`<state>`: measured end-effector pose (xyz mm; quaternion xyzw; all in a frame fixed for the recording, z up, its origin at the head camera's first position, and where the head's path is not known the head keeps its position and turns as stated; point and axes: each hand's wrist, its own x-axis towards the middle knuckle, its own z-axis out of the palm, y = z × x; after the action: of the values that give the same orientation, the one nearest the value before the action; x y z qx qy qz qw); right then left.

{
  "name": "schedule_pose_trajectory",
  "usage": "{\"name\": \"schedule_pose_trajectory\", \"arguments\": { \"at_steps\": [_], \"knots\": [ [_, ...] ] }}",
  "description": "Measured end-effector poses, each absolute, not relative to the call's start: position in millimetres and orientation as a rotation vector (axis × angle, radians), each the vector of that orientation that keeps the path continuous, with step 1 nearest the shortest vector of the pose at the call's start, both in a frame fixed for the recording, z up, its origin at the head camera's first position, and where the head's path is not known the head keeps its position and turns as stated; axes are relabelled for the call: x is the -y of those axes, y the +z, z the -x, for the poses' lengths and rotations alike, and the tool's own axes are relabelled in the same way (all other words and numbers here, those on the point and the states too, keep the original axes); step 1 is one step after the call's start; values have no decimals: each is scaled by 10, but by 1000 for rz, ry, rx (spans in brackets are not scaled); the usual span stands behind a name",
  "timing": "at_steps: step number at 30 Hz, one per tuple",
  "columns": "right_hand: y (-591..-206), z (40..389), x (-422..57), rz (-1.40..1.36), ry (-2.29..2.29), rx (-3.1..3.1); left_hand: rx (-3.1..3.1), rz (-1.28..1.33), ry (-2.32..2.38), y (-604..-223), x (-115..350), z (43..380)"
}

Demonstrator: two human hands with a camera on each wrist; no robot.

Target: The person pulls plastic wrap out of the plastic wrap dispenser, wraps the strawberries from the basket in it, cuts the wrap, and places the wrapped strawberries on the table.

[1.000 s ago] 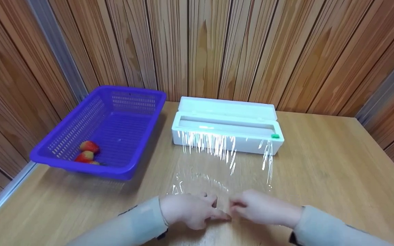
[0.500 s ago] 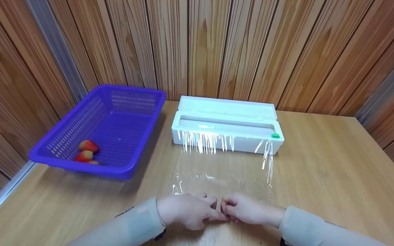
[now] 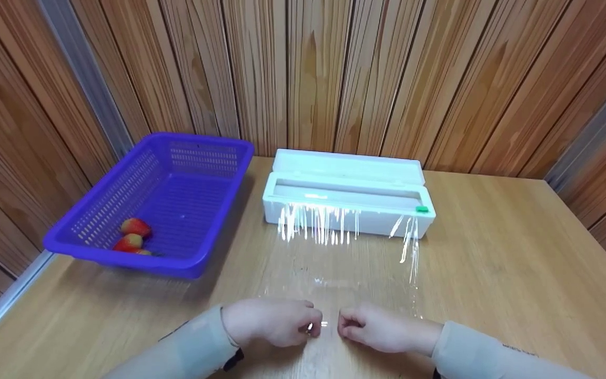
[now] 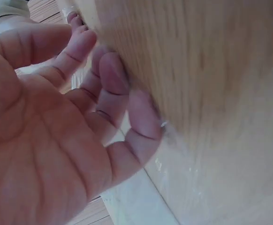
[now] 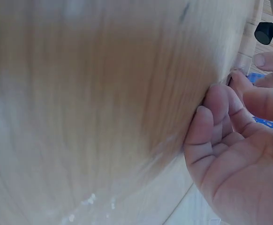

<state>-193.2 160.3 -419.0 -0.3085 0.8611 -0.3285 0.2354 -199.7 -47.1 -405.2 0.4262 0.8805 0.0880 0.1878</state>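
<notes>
A clear sheet of cling film (image 3: 334, 263) stretches from the white dispenser box (image 3: 350, 218) across the table towards me. At its near edge my left hand (image 3: 274, 321) curls its fingers and grips the film, which glints beside the fingertips. Just to the right, my right hand (image 3: 382, 327) pinches the same edge between thumb and forefinger. A small gap separates the two hands. In the left wrist view the curled fingers (image 4: 143, 117) touch the tabletop, with wrinkled film alongside. The right wrist view shows curled fingers (image 5: 200, 126) against the wood; the exact film edge is hard to see.
The box's lid (image 3: 347, 166) stands raised at the back, and a green slider (image 3: 422, 209) sits at its right end. To the left is a purple basket (image 3: 224, 210) holding several strawberries (image 3: 136, 227). A wood-panelled wall (image 3: 313, 79) rises behind the table.
My left hand has drawn back to the left, and its forefinger, stretched out earlier, is now curled. The right hand moved left at first. A gap has opened between the hands.
</notes>
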Motion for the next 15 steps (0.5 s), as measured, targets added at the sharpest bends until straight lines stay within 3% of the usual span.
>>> {"name": "schedule_pose_trajectory", "arguments": {
  "at_steps": [7,15],
  "knots": [
    [-4122,1904,-1610,878,-820,-2379,-2584,-1041,222,-4058,460,1985],
    [-3901,1878,-1409,874,-700,-2378,-2644,-1077,167,-4120,451,1986]
  ]
}}
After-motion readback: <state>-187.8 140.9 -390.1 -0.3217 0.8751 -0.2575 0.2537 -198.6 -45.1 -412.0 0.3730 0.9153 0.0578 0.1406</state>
